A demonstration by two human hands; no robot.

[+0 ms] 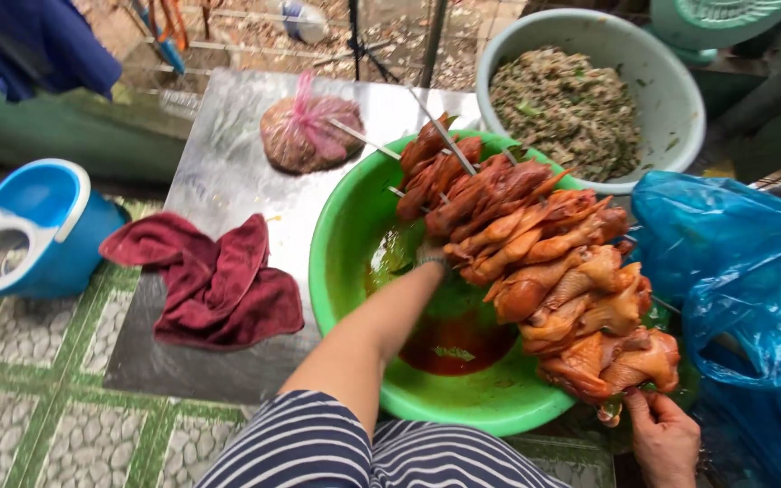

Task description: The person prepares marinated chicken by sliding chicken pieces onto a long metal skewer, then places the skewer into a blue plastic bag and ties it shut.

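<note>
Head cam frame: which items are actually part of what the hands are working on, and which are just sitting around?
In use:
- left hand, reaching under the skewered marinated chicken pieces
- right hand, at the near end of the skewers
- green basin holding them, with reddish marinade

Lying about:
- maroon cloth
- tied bag
- grey bowl of chopped mix
- blue plastic bag
- blue bucket

Maroon cloth [219,285], blue bucket [33,226], grey bowl [680,99] of greenish mince.
</note>
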